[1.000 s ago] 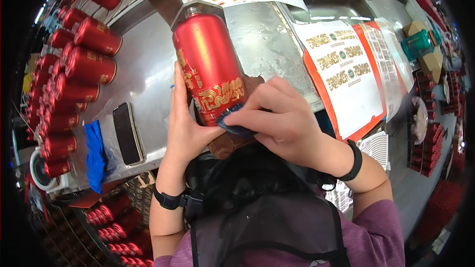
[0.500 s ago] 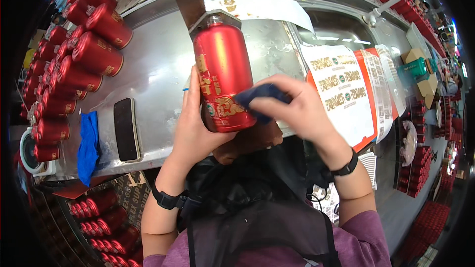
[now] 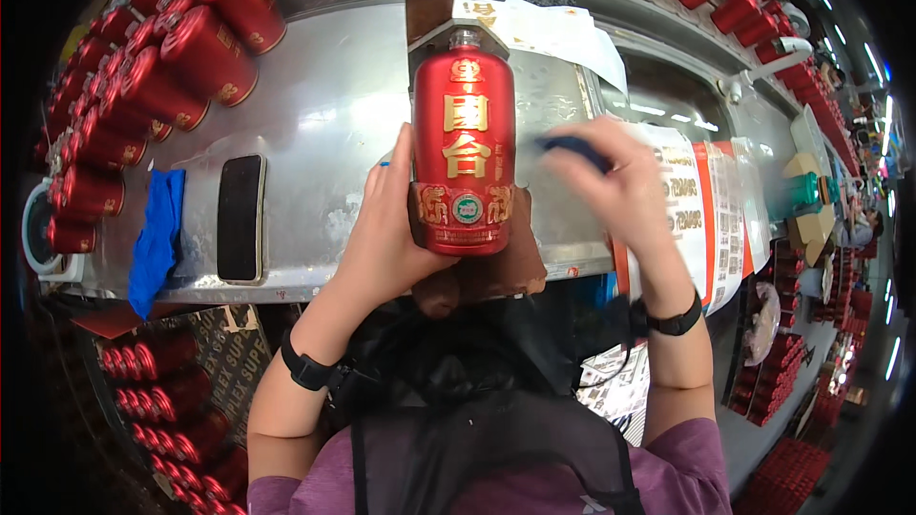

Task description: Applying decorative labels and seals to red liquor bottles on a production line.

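Cradling red bottle [image 3: 465,148] from its left in curled left hand [image 3: 384,229]; pinching navy cloth [image 3: 580,149] just beside it in right hand [image 3: 618,186].

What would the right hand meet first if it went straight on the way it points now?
Most likely the glossy red, round-shouldered bottle with gold characters, on its right side. The right hand, holding a dark blue cloth, points left toward it across a gap; height is unclear from one view.

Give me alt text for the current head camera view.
A left hand cups a red, gold-marked bottle; the right hand, off it, holds a dark blue cloth. A phone and brighter blue cloth lie to the left.
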